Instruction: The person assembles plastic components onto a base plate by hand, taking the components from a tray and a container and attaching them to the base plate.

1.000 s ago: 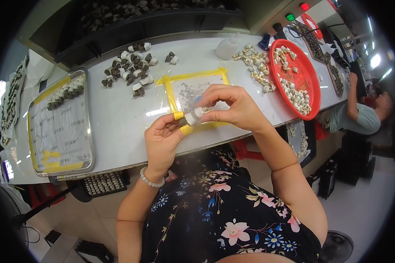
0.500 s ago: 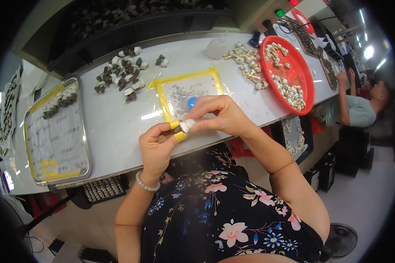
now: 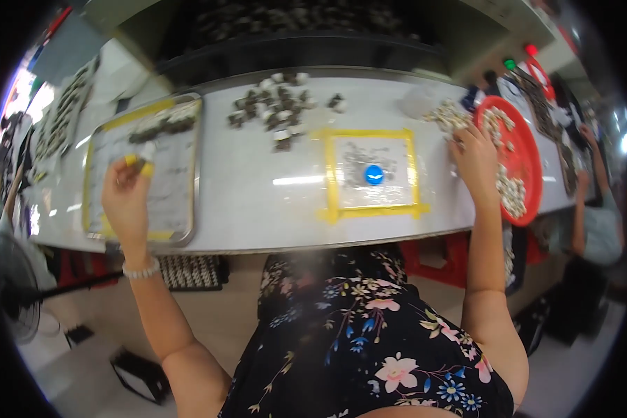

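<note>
My left hand (image 3: 125, 198), with yellow wraps on its fingertips, is over the metal tray (image 3: 197, 171) on the left. Thumb and finger pinch a small white-and-dark piece (image 3: 147, 151), just below a row of similar pieces (image 3: 164, 125) along the tray's far part. Away to the right, my right hand (image 3: 476, 166) is at the near edge of a pile of small cream-white pieces (image 3: 447, 113), beside the round red tray (image 3: 529, 157). Its fingers point down and are blurred; whether they grip anything is hidden.
A heap of dark-and-white pieces (image 3: 272, 104) lies at the table's back. A yellow-taped square (image 3: 332, 174) with small grey bits and a blue round cap (image 3: 374, 175) lies mid-table. A dark bin (image 3: 299, 52) stands behind. Another person (image 3: 595, 216) works at far right.
My hands were together over the taped square, both on one piece. They have parted: the left went to the metal tray with the piece, the right to the cream-white pile. The view has turned left.
</note>
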`<state>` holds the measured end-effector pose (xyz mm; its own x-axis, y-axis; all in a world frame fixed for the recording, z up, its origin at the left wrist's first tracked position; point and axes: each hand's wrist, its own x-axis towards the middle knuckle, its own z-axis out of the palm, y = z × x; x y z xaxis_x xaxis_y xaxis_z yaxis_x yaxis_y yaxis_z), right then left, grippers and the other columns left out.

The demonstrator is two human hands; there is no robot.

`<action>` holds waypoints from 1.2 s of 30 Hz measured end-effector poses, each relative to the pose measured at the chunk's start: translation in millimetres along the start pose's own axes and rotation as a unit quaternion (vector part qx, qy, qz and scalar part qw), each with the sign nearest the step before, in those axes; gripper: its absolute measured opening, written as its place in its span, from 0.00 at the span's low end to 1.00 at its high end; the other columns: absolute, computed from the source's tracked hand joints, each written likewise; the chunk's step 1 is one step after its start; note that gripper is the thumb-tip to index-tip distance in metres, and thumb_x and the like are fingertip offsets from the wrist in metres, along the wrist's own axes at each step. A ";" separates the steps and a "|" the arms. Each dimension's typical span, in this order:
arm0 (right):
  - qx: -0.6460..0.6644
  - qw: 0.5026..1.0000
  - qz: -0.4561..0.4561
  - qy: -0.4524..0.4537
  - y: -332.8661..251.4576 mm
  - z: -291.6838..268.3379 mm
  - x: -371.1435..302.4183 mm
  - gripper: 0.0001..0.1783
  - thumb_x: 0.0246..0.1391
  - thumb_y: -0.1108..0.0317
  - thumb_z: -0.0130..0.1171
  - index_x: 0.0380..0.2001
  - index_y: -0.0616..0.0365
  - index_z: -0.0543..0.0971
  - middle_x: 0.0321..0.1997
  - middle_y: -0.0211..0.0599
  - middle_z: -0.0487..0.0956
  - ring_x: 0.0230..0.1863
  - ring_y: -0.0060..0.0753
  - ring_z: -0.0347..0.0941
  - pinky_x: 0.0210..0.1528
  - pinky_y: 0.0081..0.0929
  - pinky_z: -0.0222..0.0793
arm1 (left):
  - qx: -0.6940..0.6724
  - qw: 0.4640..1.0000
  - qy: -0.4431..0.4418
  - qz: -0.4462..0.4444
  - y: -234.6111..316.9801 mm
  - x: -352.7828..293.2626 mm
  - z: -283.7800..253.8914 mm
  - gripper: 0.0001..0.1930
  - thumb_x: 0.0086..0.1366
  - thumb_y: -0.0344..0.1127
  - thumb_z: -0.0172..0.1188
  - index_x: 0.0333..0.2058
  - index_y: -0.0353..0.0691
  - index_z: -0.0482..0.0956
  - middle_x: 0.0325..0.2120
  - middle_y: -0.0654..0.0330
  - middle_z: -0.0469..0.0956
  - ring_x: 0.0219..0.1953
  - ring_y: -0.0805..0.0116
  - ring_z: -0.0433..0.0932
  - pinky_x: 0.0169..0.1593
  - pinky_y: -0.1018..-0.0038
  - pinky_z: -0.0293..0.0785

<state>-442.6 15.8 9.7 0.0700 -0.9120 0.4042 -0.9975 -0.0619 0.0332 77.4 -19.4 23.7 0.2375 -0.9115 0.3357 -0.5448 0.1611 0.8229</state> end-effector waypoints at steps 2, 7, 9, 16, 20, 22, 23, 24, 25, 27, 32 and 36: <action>0.010 1.000 -0.028 0.005 -7.8 0.4 -0.5 0.08 0.38 0.75 0.60 0.27 0.61 0.76 0.29 0.41 0.76 0.33 0.43 0.70 0.36 0.35 0.66 | 0.117 0.992 0.048 0.012 -32.6 28.7 -29.1 0.12 0.52 0.25 0.59 0.37 0.33 0.73 0.27 0.59 0.77 0.31 0.73 0.74 0.35 0.79 0.69; 0.068 0.997 0.016 -0.015 -36.5 -2.7 -2.6 0.06 0.39 0.75 0.60 0.25 0.59 0.75 0.27 0.39 0.76 0.32 0.43 0.70 0.34 0.35 0.66 | 0.277 0.959 0.060 -0.012 -87.9 77.7 -55.9 0.16 0.49 0.32 0.61 0.38 0.36 0.74 0.26 0.54 0.78 0.30 0.63 0.78 0.35 0.72 0.71; 0.070 0.997 0.009 -0.013 -40.7 -1.2 -4.5 0.05 0.40 0.75 0.60 0.25 0.60 0.75 0.27 0.39 0.77 0.31 0.43 0.70 0.33 0.36 0.66 | 0.296 0.953 0.058 -0.016 -95.0 88.8 -51.3 0.16 0.49 0.32 0.61 0.38 0.37 0.74 0.27 0.54 0.79 0.30 0.62 0.78 0.36 0.71 0.71; 0.111 0.994 0.015 0.004 -49.2 2.2 -18.0 0.09 0.44 0.74 0.59 0.32 0.59 0.77 0.28 0.39 0.77 0.32 0.42 0.72 0.35 0.34 0.67 | 0.256 0.967 -0.008 0.004 -112.8 101.3 -34.1 0.17 0.50 0.32 0.59 0.40 0.34 0.73 0.30 0.52 0.79 0.34 0.59 0.78 0.38 0.70 0.71; 0.128 0.991 0.008 0.031 -48.5 3.7 -22.8 0.13 0.45 0.74 0.58 0.37 0.59 0.77 0.32 0.38 0.77 0.32 0.40 0.72 0.35 0.33 0.67 | 0.295 0.955 -0.004 0.033 -112.6 92.3 -37.3 0.17 0.50 0.32 0.58 0.40 0.33 0.72 0.35 0.49 0.77 0.38 0.58 0.76 0.41 0.69 0.70; 0.141 0.989 0.040 0.019 -51.8 2.3 -23.9 0.13 0.44 0.75 0.58 0.38 0.59 0.77 0.33 0.37 0.77 0.32 0.38 0.72 0.35 0.32 0.67 | 0.294 0.954 0.009 0.061 -84.5 78.8 -19.9 0.18 0.50 0.32 0.58 0.40 0.33 0.72 0.36 0.49 0.77 0.39 0.57 0.76 0.42 0.68 0.69; 0.176 0.983 0.056 0.006 -52.8 1.7 -24.9 0.14 0.44 0.75 0.59 0.38 0.60 0.77 0.34 0.37 0.77 0.33 0.37 0.72 0.35 0.30 0.67 | 0.297 0.951 0.027 0.087 -62.9 68.5 -8.1 0.18 0.50 0.31 0.58 0.41 0.32 0.71 0.37 0.49 0.76 0.40 0.57 0.75 0.43 0.67 0.69; 0.210 0.975 0.073 -0.008 -54.0 0.9 -26.5 0.15 0.43 0.76 0.59 0.38 0.60 0.77 0.34 0.37 0.76 0.33 0.35 0.72 0.36 0.28 0.67 | 0.222 0.971 -0.033 0.087 -35.9 56.1 7.7 0.18 0.50 0.30 0.57 0.42 0.32 0.71 0.36 0.50 0.76 0.40 0.56 0.74 0.44 0.67 0.68; 0.207 0.975 0.077 -0.009 -56.4 0.3 -27.3 0.15 0.43 0.76 0.59 0.38 0.60 0.77 0.34 0.37 0.76 0.33 0.35 0.72 0.36 0.28 0.67 | 0.147 0.981 -0.091 0.084 -6.2 38.4 24.1 0.18 0.51 0.30 0.57 0.42 0.33 0.70 0.35 0.50 0.75 0.40 0.56 0.74 0.45 0.66 0.68; 0.284 0.957 0.051 0.019 -61.5 -2.7 -26.6 0.16 0.41 0.77 0.60 0.38 0.62 0.76 0.34 0.38 0.76 0.34 0.34 0.73 0.37 0.25 0.68 | 0.098 0.966 -0.222 0.088 41.6 -1.2 59.0 0.19 0.51 0.30 0.58 0.43 0.34 0.70 0.37 0.49 0.74 0.42 0.55 0.71 0.46 0.66 0.67; 0.391 0.917 0.024 -0.075 -79.1 -16.8 -17.3 0.15 0.40 0.76 0.63 0.36 0.62 0.78 0.35 0.37 0.76 0.34 0.30 0.72 0.38 0.23 0.67 | 0.130 0.939 -0.222 0.229 62.0 -52.9 133.7 0.18 0.51 0.30 0.59 0.42 0.35 0.70 0.40 0.47 0.69 0.43 0.51 0.68 0.47 0.63 0.65; 0.444 0.886 -0.040 -0.129 -89.8 -16.1 -9.5 0.13 0.41 0.75 0.63 0.35 0.62 0.78 0.34 0.37 0.76 0.34 0.32 0.72 0.38 0.24 0.67 | 0.163 0.937 -0.227 0.209 66.1 -53.5 146.3 0.17 0.51 0.27 0.58 0.42 0.34 0.69 0.38 0.47 0.69 0.40 0.51 0.69 0.45 0.62 0.67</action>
<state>-353.6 36.6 17.6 0.2504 -0.9458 0.2069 -0.6085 -0.3200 -0.7262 -88.9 -15.4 -7.0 -0.3786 -0.8735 0.3062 -0.7487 0.4835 0.4536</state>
